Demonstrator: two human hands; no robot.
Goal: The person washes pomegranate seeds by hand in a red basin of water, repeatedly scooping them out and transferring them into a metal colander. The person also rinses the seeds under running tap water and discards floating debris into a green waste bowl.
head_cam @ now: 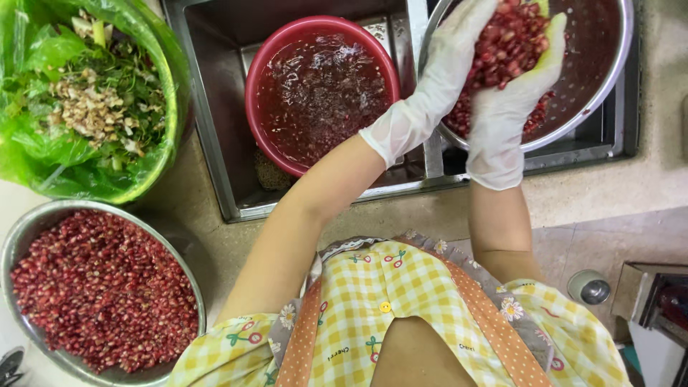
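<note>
At the far left, a bin lined with a green bag (pixel 154 64) is running off the top and left edges, so only part of its pile of peels and leafy scraps (pixel 93 100) is showing. Below it, a metal bowl (pixel 14 244) heaped with red pomegranate seeds (pixel 100 287) is being cut off by the left and bottom edges, and something dark at the bottom left corner is too clipped to make out.

In the steel sink (pixel 215 143), a red basin (pixel 251 93) is sitting full of reddish water with pale bits floating in it; what is lying under the surface is hard to tell.

Next, the left hand (pixel 448 61), in a thin white glove, is reaching up and across from a bent arm, palm turned toward the other hand. The right hand (pixel 512 107), gloved the same way, is rising straight from the forearm with its palm facing in. Both are cupping together, fingers curled but not closed, around a heap of seeds (pixel 505 43) just above a metal colander (pixel 609 86), where more seeds are lying. The fingertips and the colander's top are running out of view.

At the lower right, a small round metal cap (pixel 589 287) and a cut-off box are sitting on the floor.
</note>
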